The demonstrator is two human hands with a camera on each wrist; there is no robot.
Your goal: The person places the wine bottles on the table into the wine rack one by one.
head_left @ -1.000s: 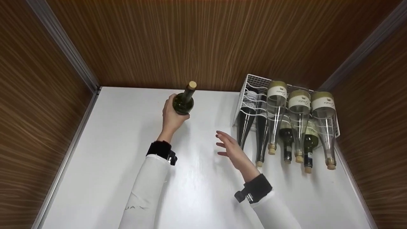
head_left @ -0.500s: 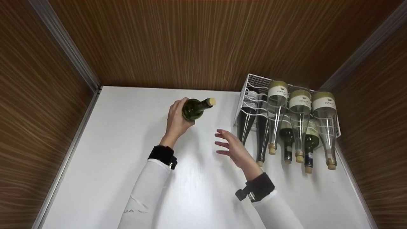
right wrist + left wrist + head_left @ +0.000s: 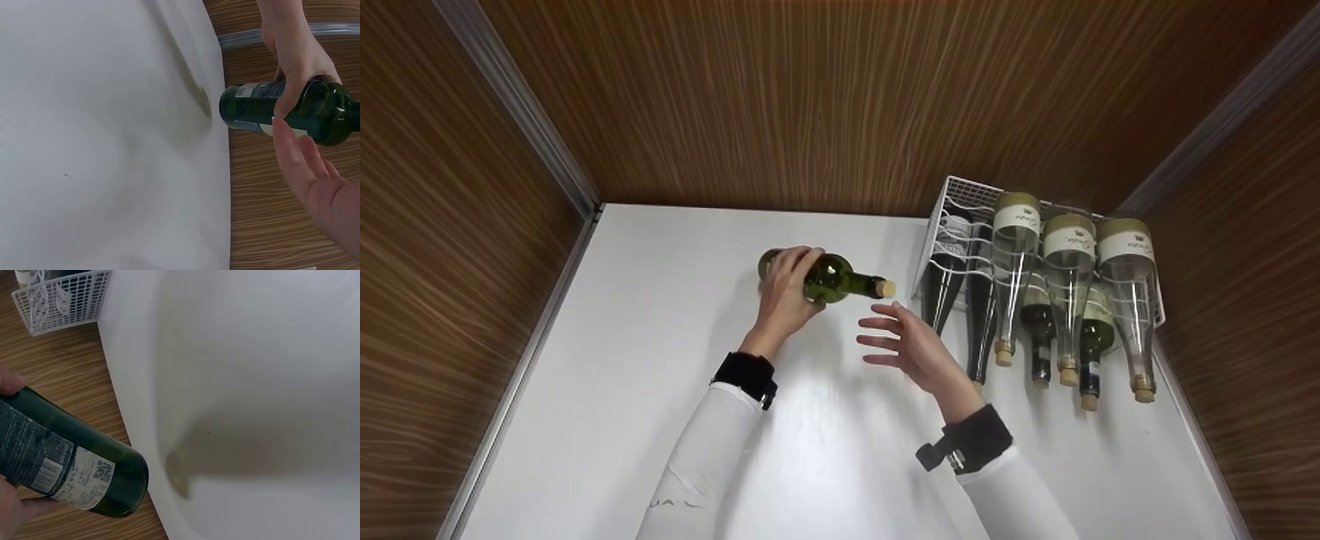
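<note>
My left hand (image 3: pixel 787 295) grips a green wine bottle (image 3: pixel 826 279) round its body. The bottle lies sideways above the white table, its cork (image 3: pixel 886 289) pointing right. In the left wrist view the labelled lower part of the wine bottle (image 3: pixel 67 461) shows, with a barcode and a QR code. My right hand (image 3: pixel 919 349) is held with fingers spread, just below the corked end. In the right wrist view the fingers of the right hand (image 3: pixel 320 180) overlap the bottle's near side, while the left hand (image 3: pixel 298 62) holds it from above.
A white wire rack (image 3: pixel 930 247) stands at the back right, filled with several corked bottles, clear ones (image 3: pixel 1126 300) on top and dark ones (image 3: pixel 941 292) below, necks toward me. Brown wood-grain panels (image 3: pixel 825 105) wall in the white table (image 3: pixel 660 285).
The left hand has tipped the wine bottle from nearly upright to lying sideways, moving it right and toward me. The right hand has shifted slightly, its fingers spreading more.
</note>
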